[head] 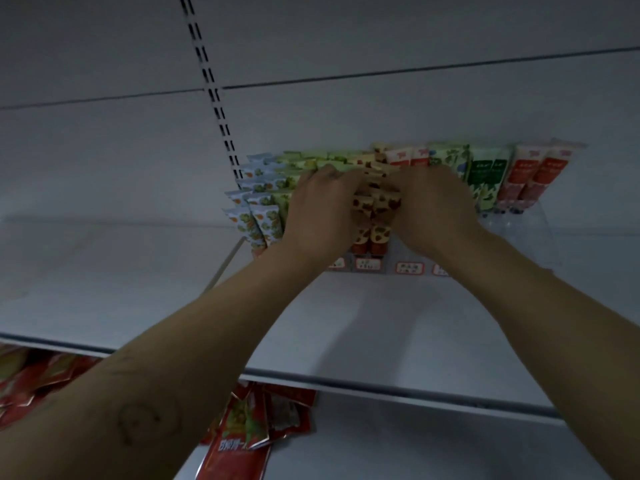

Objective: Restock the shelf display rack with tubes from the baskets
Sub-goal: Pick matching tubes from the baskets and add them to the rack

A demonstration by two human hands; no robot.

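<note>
A clear stepped display rack (530, 233) stands at the back of a white shelf (346, 327), filled with rows of upright tubes. Blue-and-orange tubes (258, 216) fill its left end, green ones (485, 178) and red-and-white ones (533, 174) its right. Both hands reach into the middle column of cream tubes with brown spots (375, 202). My left hand (322, 209) has its fingers curled onto these tubes from the left. My right hand (434, 206) closes on them from the right. The fingertips are hidden among the tubes. No basket is in view.
Price labels (408, 267) line the rack's front edge. A slotted upright (211, 88) runs up the back panel. On the lower shelf lie red snack packets (256, 431), with more red packets (31, 375) at the far left.
</note>
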